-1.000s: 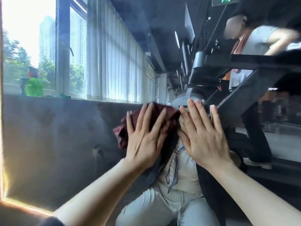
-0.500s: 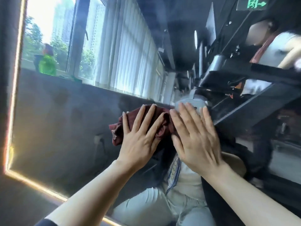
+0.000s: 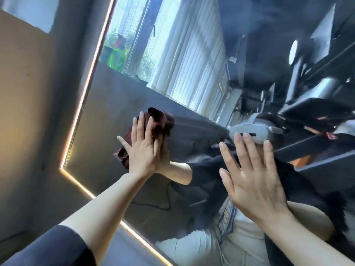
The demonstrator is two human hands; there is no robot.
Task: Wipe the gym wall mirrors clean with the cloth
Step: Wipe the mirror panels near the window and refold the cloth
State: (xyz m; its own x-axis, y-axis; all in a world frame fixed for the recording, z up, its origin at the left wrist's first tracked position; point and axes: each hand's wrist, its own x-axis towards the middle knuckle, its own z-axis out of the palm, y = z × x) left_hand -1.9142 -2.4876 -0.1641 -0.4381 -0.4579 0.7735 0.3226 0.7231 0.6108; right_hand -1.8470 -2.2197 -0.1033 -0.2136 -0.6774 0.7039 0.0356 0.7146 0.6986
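The wall mirror (image 3: 119, 104) fills most of the view, tilted, with a lit strip along its left and bottom edges. A dark red cloth (image 3: 157, 121) is bunched against the glass near the mirror's lower left part. My left hand (image 3: 145, 150) presses the cloth flat to the mirror with straight fingers. Further right, my right hand (image 3: 251, 181) lies flat on the bare glass, fingers spread, holding nothing. The two hands are well apart.
A beige wall (image 3: 28, 93) borders the mirror on the left. The mirror's lower left corner (image 3: 62, 167) is close to the cloth. Reflected in the glass are a window with blinds (image 3: 182, 60), gym machines (image 3: 317, 77) and my own body.
My left hand has slid the cloth left toward the mirror's lower left corner, away from my right hand. The view has tilted and swung left, bringing the mirror's edge and wall into sight.
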